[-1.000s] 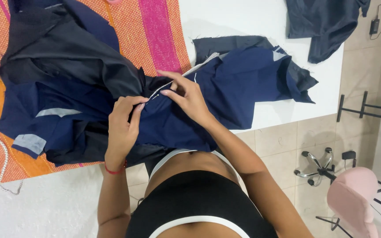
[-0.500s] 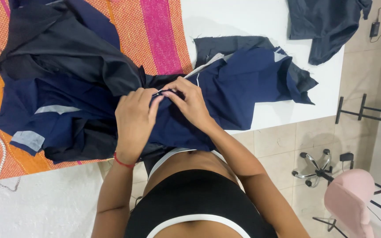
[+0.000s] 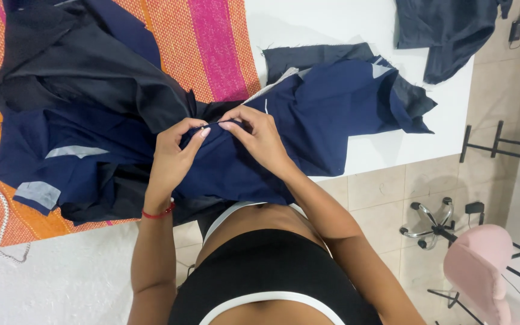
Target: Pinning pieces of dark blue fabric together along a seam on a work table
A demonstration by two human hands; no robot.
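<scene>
White bench (image 3: 332, 24) is carrying an orange and pink woven cloth (image 3: 200, 42) across its left part, with beige floor tiles (image 3: 386, 186) showing beyond its near edge. Navy fabric (image 3: 308, 120) is lying bunched at the near edge, draping over it. Left hand (image 3: 173, 159) and right hand (image 3: 260, 135) are pinching a fold of it, fingertips closed together. Another dark garment (image 3: 446, 30) is lying at the far right corner.
</scene>
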